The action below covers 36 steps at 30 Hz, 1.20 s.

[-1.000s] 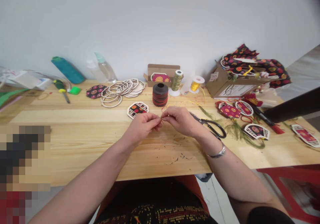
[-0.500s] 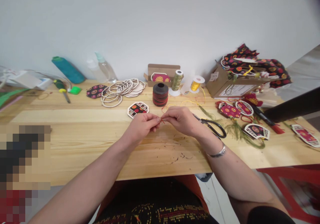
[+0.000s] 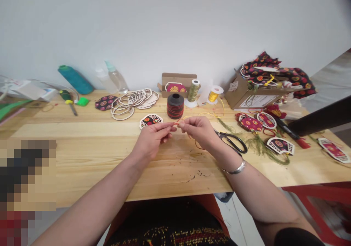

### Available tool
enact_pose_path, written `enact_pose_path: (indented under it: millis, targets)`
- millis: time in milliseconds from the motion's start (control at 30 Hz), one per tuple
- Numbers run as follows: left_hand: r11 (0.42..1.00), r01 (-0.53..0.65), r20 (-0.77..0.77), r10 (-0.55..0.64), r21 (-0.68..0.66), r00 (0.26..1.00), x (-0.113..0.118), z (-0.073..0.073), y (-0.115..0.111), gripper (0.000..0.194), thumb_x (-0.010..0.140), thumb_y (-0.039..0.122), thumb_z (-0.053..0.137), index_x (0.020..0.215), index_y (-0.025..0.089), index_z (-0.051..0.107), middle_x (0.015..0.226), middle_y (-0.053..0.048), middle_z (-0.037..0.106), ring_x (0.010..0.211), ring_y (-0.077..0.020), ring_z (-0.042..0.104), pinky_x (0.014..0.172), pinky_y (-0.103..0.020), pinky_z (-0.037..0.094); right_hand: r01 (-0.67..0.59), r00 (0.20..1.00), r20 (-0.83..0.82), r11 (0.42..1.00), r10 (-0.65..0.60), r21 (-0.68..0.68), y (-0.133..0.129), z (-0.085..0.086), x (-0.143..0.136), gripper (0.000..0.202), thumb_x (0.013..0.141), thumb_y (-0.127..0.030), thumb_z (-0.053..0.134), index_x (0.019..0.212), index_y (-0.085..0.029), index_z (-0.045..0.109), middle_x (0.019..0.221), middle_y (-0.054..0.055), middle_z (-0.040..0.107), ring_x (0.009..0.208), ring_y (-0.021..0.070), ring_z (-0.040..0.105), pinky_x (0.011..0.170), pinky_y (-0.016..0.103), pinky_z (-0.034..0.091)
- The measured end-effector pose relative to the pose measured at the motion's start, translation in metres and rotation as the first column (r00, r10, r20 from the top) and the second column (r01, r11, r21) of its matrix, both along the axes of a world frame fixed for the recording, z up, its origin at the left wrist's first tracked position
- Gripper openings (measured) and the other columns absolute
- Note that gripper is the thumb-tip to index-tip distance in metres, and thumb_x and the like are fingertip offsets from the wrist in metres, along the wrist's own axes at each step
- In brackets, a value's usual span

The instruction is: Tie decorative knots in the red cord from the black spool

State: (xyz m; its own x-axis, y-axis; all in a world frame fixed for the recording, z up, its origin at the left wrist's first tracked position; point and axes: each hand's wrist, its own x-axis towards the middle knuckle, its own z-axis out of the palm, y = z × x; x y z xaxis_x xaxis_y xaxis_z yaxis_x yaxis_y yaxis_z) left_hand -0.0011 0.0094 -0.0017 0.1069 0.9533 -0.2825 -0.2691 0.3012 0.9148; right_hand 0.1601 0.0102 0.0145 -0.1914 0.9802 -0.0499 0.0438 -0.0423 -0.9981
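A thin red cord point(image 3: 177, 123) runs between my fingertips above the table. My left hand point(image 3: 153, 138) pinches one part of it, and my right hand point(image 3: 199, 130) pinches it close by; a loop of cord hangs under the right palm. Just behind my left hand lies a wood-framed ornament point(image 3: 150, 120) with dark patterned fabric, partly covered by the hand. A dark spool of red cord point(image 3: 175, 107) stands beyond my fingertips. Black-handled scissors point(image 3: 236, 142) lie beside my right wrist, their blades partly hidden by it.
Wooden frames point(image 3: 134, 101) are piled at the back left. A green thread spool point(image 3: 193, 92) and a yellow thread spool point(image 3: 215, 94) stand by a small cardboard box point(image 3: 179, 79). Fabric fills a larger carton point(image 3: 246, 96) at right, with tasselled ornaments point(image 3: 279, 145) before it.
My right hand has turned and its fingers have opened out slightly, with a loop of red cord now showing below it. My left fingers have straightened a little.
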Motion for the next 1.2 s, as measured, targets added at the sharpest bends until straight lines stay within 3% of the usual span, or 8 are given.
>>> enact_pose_path:
  millis: [200, 500, 700, 933, 1000, 1100, 1200]
  targets:
    - [1.0, 0.027, 0.129, -0.027, -0.004, 0.991, 0.004, -0.003, -0.002, 0.027, 0.054, 0.019, 0.081, 0.08, 0.014, 0.075, 0.062, -0.001, 0.064, 0.051, -0.0049, 0.048, 0.047, -0.018, 0.032, -0.047, 0.942, -0.336, 0.976, -0.027, -0.211, -0.003, -0.009, -0.009, 0.027, 0.065, -0.034, 0.072, 0.057, -0.013, 0.057, 0.051, -0.005, 0.048, 0.041, 0.0024, 0.029, 0.041, 0.022, 0.015]
    - [0.997, -0.047, 0.253, 0.063, -0.068, 0.965, 0.01, 0.0, -0.005, 0.021, 0.054, 0.018, 0.082, 0.072, 0.012, 0.073, 0.058, 0.001, 0.058, 0.051, -0.004, 0.045, 0.044, -0.016, 0.029, 0.0, 0.919, -0.385, 0.976, -0.086, -0.217, -0.007, -0.013, -0.017, 0.027, 0.063, -0.034, 0.074, 0.057, -0.014, 0.056, 0.053, -0.004, 0.052, 0.04, 0.002, 0.033, 0.04, 0.021, 0.017]
    - [0.994, -0.009, 0.328, 0.044, -0.106, 0.944, 0.01, -0.001, -0.007, 0.016, 0.058, 0.018, 0.08, 0.07, 0.013, 0.071, 0.057, 0.003, 0.055, 0.048, -0.0026, 0.042, 0.042, -0.015, 0.026, 0.029, 0.935, -0.338, 0.976, -0.103, -0.217, -0.008, -0.014, -0.02, 0.029, 0.062, -0.037, 0.075, 0.057, -0.013, 0.058, 0.048, -0.004, 0.049, 0.041, 0.0032, 0.033, 0.039, 0.021, 0.02]
    - [0.992, -0.029, 0.281, 0.062, -0.123, 0.958, 0.009, -0.001, -0.004, 0.021, 0.054, 0.019, 0.082, 0.07, 0.012, 0.07, 0.055, 0.004, 0.053, 0.048, -0.0022, 0.04, 0.042, -0.015, 0.025, 0.043, 0.972, -0.22, 0.985, -0.08, -0.168, -0.009, -0.014, -0.022, 0.027, 0.067, -0.038, 0.07, 0.06, -0.013, 0.061, 0.049, -0.004, 0.05, 0.042, 0.0047, 0.035, 0.041, 0.021, 0.025]
    - [0.993, -0.044, 0.246, 0.07, -0.112, 0.967, 0.008, -0.001, -0.002, 0.025, 0.053, 0.021, 0.083, 0.073, 0.012, 0.071, 0.054, 0.004, 0.052, 0.047, -0.002, 0.039, 0.042, -0.014, 0.024, 0.039, 0.993, -0.108, 0.995, -0.049, -0.089, -0.009, -0.012, -0.02, 0.024, 0.071, -0.036, 0.067, 0.063, -0.014, 0.063, 0.053, -0.002, 0.054, 0.046, 0.0064, 0.041, 0.045, 0.022, 0.032]
    - [0.996, -0.068, 0.162, 0.078, -0.064, 0.984, 0.005, -0.001, -0.001, 0.027, 0.054, 0.026, 0.083, 0.076, 0.013, 0.073, 0.049, 0.006, 0.048, 0.046, -0.0021, 0.036, 0.042, -0.016, 0.022, 0.067, 0.99, 0.112, 0.988, -0.083, 0.141, -0.007, -0.009, -0.015, 0.018, 0.074, -0.03, 0.064, 0.081, -0.015, 0.069, 0.073, 0.003, 0.065, 0.065, 0.0116, 0.055, 0.061, 0.025, 0.044]
    - [1.0, 0.003, 0.053, -0.002, -0.017, 0.999, 0.003, -0.002, -0.001, 0.025, 0.057, 0.03, 0.081, 0.074, 0.012, 0.074, 0.047, 0.004, 0.049, 0.044, -0.0024, 0.033, 0.042, -0.018, 0.019, 0.05, 0.987, 0.142, 0.977, -0.081, 0.209, -0.003, -0.007, -0.008, 0.025, 0.075, -0.028, 0.064, 0.096, -0.016, 0.068, 0.086, 0.006, 0.066, 0.076, 0.0136, 0.058, 0.069, 0.027, 0.047]
